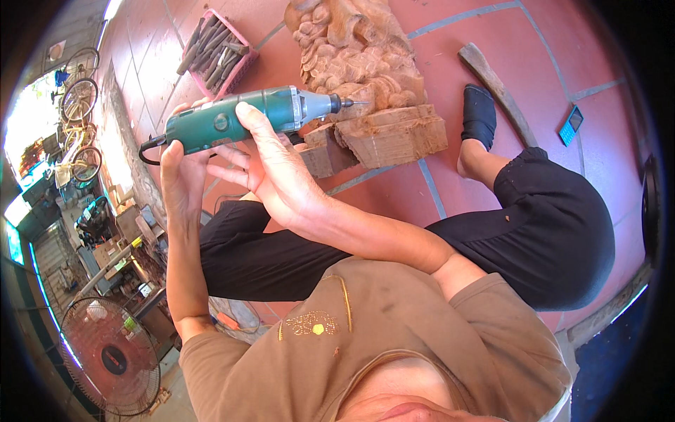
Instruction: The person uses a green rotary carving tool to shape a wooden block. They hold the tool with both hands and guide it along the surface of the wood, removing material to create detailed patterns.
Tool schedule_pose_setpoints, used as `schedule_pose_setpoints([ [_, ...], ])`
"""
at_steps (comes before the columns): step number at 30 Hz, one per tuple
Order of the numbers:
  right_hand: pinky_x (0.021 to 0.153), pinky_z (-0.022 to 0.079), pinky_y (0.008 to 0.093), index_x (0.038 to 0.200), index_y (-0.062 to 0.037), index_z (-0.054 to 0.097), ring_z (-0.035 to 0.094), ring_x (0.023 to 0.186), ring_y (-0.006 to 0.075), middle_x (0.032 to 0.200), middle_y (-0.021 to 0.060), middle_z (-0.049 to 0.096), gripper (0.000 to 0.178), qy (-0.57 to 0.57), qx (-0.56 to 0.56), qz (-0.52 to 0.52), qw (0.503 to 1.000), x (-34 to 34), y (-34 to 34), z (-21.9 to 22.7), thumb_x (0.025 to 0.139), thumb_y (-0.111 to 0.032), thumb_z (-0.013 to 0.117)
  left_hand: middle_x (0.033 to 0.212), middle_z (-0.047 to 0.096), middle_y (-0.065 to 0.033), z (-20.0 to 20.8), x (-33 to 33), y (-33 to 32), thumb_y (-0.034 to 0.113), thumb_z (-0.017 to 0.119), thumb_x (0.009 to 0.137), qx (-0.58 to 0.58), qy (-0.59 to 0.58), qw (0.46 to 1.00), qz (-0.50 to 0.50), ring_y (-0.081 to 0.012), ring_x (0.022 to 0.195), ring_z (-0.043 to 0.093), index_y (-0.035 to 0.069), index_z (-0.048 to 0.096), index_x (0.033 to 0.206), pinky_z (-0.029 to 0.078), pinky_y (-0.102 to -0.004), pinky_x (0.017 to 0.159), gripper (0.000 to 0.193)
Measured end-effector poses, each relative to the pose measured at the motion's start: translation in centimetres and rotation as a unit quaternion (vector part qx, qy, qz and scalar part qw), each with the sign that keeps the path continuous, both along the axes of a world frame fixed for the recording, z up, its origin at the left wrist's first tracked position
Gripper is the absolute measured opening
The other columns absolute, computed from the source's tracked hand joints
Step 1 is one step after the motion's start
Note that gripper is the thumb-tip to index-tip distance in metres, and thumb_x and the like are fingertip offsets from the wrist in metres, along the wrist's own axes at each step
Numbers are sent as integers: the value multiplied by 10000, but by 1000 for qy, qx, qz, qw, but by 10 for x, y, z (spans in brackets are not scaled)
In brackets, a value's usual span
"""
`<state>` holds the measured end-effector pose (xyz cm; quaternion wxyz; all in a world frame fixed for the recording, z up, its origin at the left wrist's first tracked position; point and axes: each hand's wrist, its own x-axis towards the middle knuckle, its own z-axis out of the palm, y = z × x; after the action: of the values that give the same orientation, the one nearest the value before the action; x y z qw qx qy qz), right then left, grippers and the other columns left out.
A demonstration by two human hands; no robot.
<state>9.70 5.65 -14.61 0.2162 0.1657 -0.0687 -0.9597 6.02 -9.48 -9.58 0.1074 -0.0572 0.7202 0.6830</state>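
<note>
A green rotary tool (226, 121) with a grey nose and a thin metal bit is held up in front of me, tilted slightly, its bit pointing right. My left hand (184, 158) grips the rear end near the black cord, thumb below and fingers behind the body. Around the middle of the body is my right hand (281, 172), its thumb pressed on the casing and some fingers spread underneath. Beyond the bit stands a carved wood piece (362, 60) with rounded reliefs and a rough block base (401, 137). In this view the bit overlaps the carving; I cannot tell whether they touch.
A pink basket (244, 65) full of chisel-like tools (216, 53) sits at the far left on red tiles. A long wooden stick (496, 91) lies by my foot (479, 116), with a phone (571, 126) farther right. At left are a fan (114, 360) and bicycles (79, 100).
</note>
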Motion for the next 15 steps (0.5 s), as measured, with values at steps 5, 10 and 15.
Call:
schedule_pose_setpoints([
  [5,966,522,459,1306,-99,486,529,1228,294,1259,92,545,484,7,12,0,1000,-6,5,-2,942,-377,640,1373,503,-180,1,-3,7,428,757,778,-12,9,1000,7,-291,1282,485,22,431,1375,383,-466,1082,793],
  [10,973,513,478,1307,-97,485,529,1230,305,1282,101,540,494,10,12,7,1000,-8,8,-2,938,-386,643,1379,500,-176,3,-4,8,434,753,779,-11,4,1000,1,-290,1280,486,34,433,1377,382,-460,1081,788],
  [15,989,501,486,1312,-106,483,504,1261,307,1289,94,539,489,-2,-1,8,1000,-3,5,2,943,-388,635,1389,491,-181,0,-5,-4,439,745,783,1,-12,1000,-2,-298,1284,482,46,432,1382,379,-462,1084,782],
])
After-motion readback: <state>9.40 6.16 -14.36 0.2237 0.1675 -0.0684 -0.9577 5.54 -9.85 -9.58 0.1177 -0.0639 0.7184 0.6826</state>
